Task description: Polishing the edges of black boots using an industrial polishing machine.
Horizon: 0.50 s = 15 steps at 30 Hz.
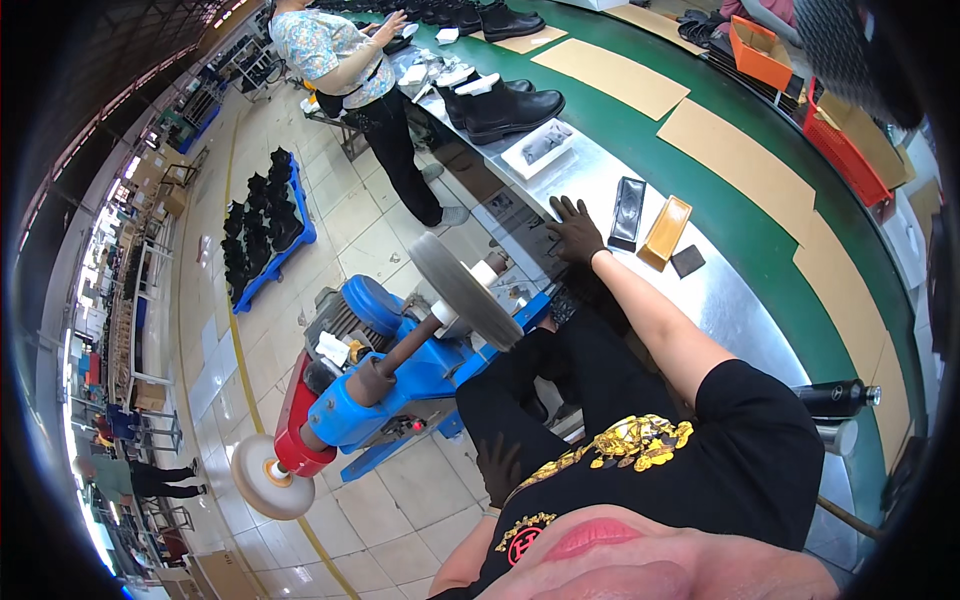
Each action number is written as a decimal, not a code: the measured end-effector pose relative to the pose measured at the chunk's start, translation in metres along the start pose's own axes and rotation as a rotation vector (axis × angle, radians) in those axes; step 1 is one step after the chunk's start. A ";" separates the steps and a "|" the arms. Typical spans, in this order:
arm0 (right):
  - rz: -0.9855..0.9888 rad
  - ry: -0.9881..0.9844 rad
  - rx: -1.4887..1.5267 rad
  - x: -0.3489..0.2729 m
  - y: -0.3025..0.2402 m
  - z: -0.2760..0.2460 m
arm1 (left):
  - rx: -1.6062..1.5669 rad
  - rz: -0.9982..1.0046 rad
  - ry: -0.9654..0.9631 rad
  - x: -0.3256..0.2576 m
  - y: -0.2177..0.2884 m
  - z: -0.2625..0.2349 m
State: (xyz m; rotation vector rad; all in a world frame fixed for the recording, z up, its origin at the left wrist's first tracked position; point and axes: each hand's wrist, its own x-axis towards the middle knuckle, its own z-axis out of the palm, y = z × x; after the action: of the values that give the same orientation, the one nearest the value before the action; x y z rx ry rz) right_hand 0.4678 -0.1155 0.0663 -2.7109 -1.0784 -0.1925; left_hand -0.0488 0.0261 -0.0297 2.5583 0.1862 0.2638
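Observation:
My right hand (577, 232), in a dark glove, rests with fingers spread at the near edge of the metal-topped bench (600, 170). Beside it lie a black rectangular block or tray (627, 212), a golden-yellow one (664, 234) and a small dark square pad (688, 262). My left hand (497, 468), gloved too, lies on my thigh with its fingers apart and holds nothing. A blue polishing machine (375, 400) stands in front of me, with a grey wheel (463, 290) near my knees and a pale wheel (272, 478) at its far end.
Black boots (515, 112) and a white tray (538, 150) stand farther along the bench. Cardboard sheets (740, 165) lie on the green surface; a black bottle (838, 397) is at right. A co-worker (375, 100) stands beyond. Black footwear fills a blue pallet (275, 270).

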 end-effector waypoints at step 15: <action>0.001 -0.022 -0.021 -0.005 -0.003 -0.005 | -0.021 0.010 0.024 0.002 0.006 -0.004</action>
State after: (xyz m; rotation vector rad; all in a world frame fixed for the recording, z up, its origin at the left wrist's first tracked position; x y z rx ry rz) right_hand 0.4625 -0.1180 0.0703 -2.7377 -1.0870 -0.1753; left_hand -0.0478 0.0239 -0.0231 2.5368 0.1789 0.2988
